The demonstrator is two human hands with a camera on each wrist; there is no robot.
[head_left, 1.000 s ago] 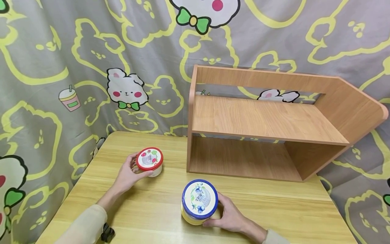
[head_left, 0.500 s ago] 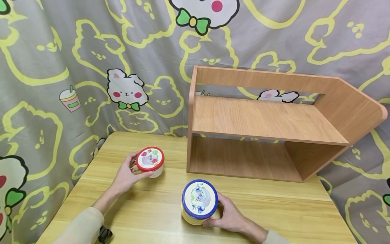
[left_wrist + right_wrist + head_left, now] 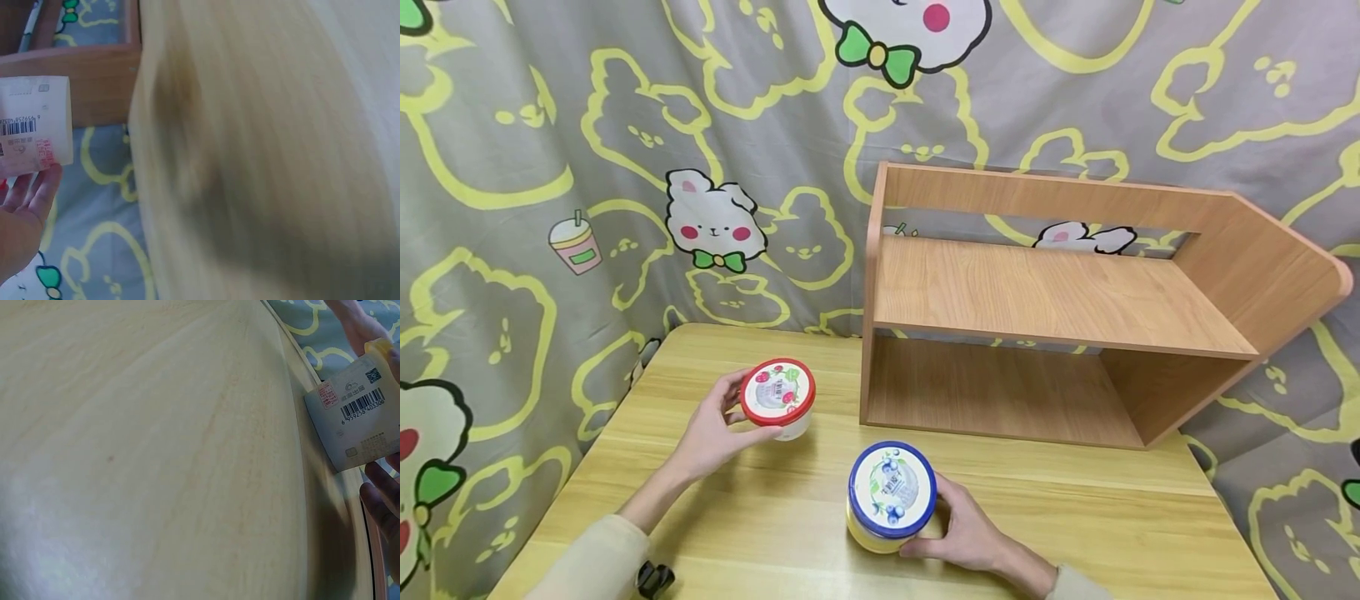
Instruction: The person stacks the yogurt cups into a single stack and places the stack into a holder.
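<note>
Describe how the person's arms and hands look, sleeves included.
The left hand and right hand are ungloved. The left sleeve is plain cream; the visible edge of the right sleeve looks similarly pale. A small black object shows beside the left sleeve; I can't tell if it's attached.

barcode (image 3: 362, 404) on blue-lidded tub (image 3: 891, 497): starts 6 959258; red-lidded tub (image 3: 778, 397): same start; lid lettering (image 3: 892, 482) unreadable.
</note>
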